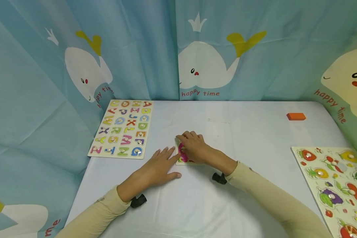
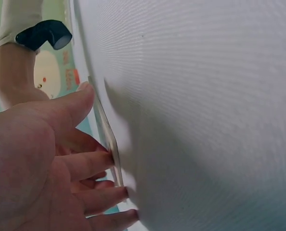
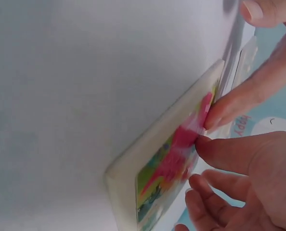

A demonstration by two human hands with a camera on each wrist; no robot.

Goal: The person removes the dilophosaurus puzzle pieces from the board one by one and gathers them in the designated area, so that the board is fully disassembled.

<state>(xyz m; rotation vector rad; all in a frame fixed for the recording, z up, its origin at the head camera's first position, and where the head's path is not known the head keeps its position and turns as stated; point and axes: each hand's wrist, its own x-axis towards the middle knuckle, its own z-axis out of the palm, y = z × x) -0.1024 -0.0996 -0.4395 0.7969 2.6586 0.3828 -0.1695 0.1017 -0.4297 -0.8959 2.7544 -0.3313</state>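
Observation:
A small flat puzzle board (image 3: 121, 180) with a pale rim lies on the white table. Its bright pink and green picture (image 3: 174, 156) is partly covered by hands. My right hand (image 1: 194, 147) bends over the board from the right; its thumb and fingertips touch the picture. Whether they pinch a loose piece is not clear. With fingers spread, my left hand (image 1: 157, 168) rests at the board's left side, the index fingertip on its edge. The left wrist view shows the board edge-on beside the fingers of the left hand (image 2: 32, 159).
An alphabet peg board (image 1: 116, 129) lies at the back left of the table. A fruit peg board (image 1: 322, 201) lies at the right, with an orange block (image 1: 296, 116) behind it. A blue whale-print curtain (image 1: 160, 49) hangs along the back and sides.

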